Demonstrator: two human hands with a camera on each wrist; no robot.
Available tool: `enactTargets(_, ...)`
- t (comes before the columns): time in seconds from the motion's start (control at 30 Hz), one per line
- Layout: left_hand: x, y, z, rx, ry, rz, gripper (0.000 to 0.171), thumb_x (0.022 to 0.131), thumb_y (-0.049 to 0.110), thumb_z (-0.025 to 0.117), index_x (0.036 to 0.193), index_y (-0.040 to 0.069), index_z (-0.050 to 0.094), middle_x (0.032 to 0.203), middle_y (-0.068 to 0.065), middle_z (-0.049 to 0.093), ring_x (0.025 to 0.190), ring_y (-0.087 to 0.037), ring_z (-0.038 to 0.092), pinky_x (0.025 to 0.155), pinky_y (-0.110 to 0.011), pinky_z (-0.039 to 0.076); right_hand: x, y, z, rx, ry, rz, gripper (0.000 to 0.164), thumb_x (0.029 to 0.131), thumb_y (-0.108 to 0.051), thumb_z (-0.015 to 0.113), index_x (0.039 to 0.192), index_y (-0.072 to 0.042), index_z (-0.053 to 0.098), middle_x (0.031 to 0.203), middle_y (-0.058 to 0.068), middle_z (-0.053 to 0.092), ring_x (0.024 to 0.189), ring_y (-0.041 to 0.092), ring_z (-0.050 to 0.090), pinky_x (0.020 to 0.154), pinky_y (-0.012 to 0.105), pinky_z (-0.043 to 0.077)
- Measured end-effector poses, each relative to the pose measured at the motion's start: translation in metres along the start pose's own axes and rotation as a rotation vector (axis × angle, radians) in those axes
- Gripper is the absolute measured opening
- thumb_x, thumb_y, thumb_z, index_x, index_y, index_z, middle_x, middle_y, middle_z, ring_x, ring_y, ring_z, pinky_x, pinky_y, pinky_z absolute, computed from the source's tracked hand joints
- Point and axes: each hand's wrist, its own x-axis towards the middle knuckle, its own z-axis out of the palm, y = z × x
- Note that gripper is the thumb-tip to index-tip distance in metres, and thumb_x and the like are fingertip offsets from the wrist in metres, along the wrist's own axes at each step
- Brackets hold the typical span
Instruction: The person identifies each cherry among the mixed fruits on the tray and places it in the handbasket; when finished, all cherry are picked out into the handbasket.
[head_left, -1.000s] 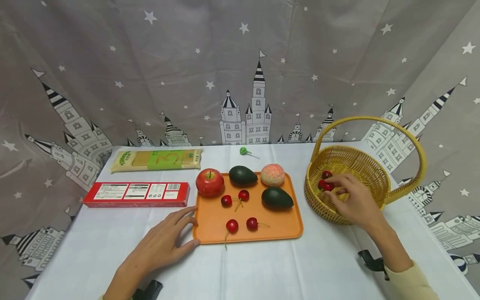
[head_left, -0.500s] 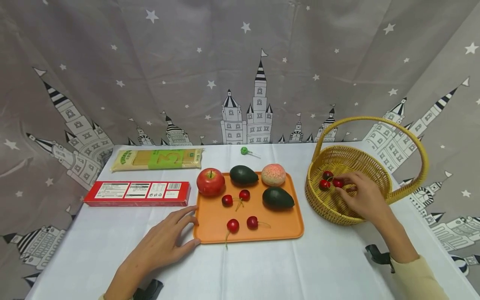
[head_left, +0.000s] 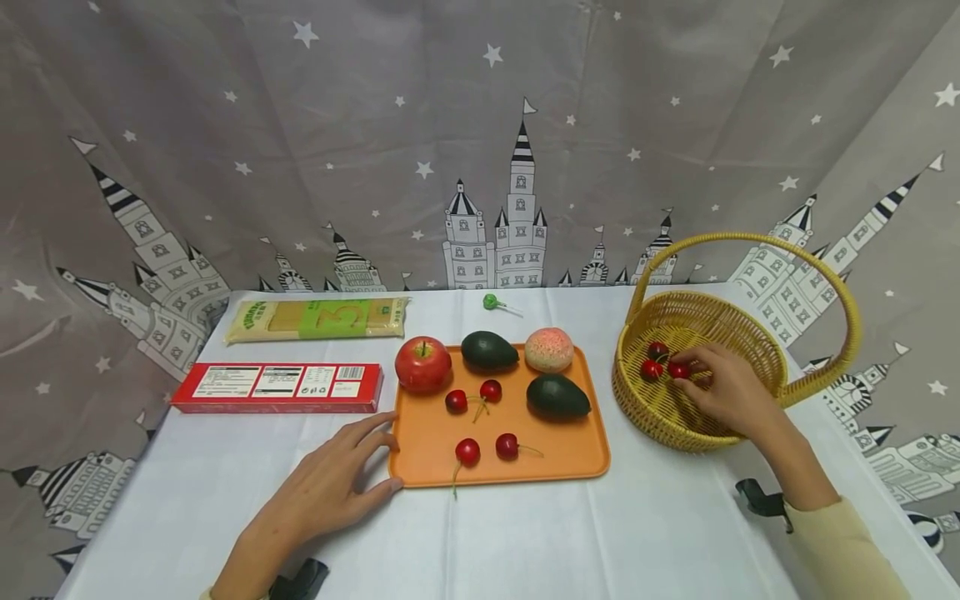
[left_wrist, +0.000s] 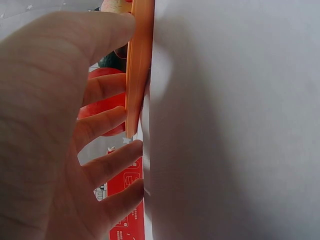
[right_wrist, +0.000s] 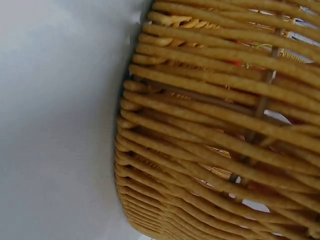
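My right hand [head_left: 723, 387] reaches into the yellow wicker basket [head_left: 660, 425] and pinches a red cherry [head_left: 678, 369] between thumb and fingers. Two more cherries [head_left: 650, 370] lie just left of it on the basket floor. At the left edge of the orange tray [head_left: 495, 471], my left hand [head_left: 330, 479] rests with spread fingers. Its thumb [left_wrist: 117, 30] and two fingertips touch the tray rim in the left wrist view. On the tray sit a red apple [head_left: 423, 365], two dark green avocados [head_left: 558, 397], a peach [head_left: 549, 349] and several cherries [head_left: 467, 452]. The basket wall hides my right hand in the right wrist view.
A red box [head_left: 277, 388] lies left of the tray, behind my left hand. Behind that box is a flat pack of noodles [head_left: 315, 319]. One green lollipop [head_left: 491, 302] lies near the table's back edge. The basket's handle [head_left: 750, 239] arches above its rim.
Inside the basket, my right hand has shifted slightly right with a cherry, away from the other two. The left hand has stayed at the tray edge.
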Motion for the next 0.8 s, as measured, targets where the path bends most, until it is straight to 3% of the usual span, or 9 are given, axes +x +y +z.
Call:
enactTargets(0.37,0.000,0.000,0.002,0.004,0.007,-0.001,0.042,0.087,0.051,0.087,0.119,0.032,0.068,0.161,-0.004,0.054,0.145,-0.033,0.054,0.111,-0.062,0.053,0.007,0.008,0.000,-0.037,-0.119,0.014,0.032,0.091,-0.009,0.086,0.120,-0.001,0.074,0.113,0.019,0.074,0.098,0.036,0.071,0.084,0.057,0.062)
enactTargets(0.6,-0.001,0.001,0.001,0.010,0.006,0.001,0.042,0.087,0.050,0.087,0.119,0.031,0.067,0.160,-0.005,0.054,0.145,-0.033,0.054,0.111,-0.062,0.052,0.010,0.011,0.001,-0.049,-0.150,-0.002,0.031,0.091,-0.009,0.085,0.119,-0.002,0.074,0.111,0.015,0.075,0.095,0.031,0.071,0.081,0.050,0.062)
enactTargets(0.8,-0.001,0.001,0.000,0.005,0.004,-0.001,0.043,0.087,0.050,0.087,0.119,0.031,0.067,0.161,-0.005,0.054,0.145,-0.034,0.054,0.111,-0.063,0.052,0.012,0.009,0.001,-0.040,-0.192,0.039,0.031,0.093,-0.014,0.085,0.121,-0.003,0.074,0.114,0.016,0.073,0.097,0.031,0.070,0.083,0.053,0.062)
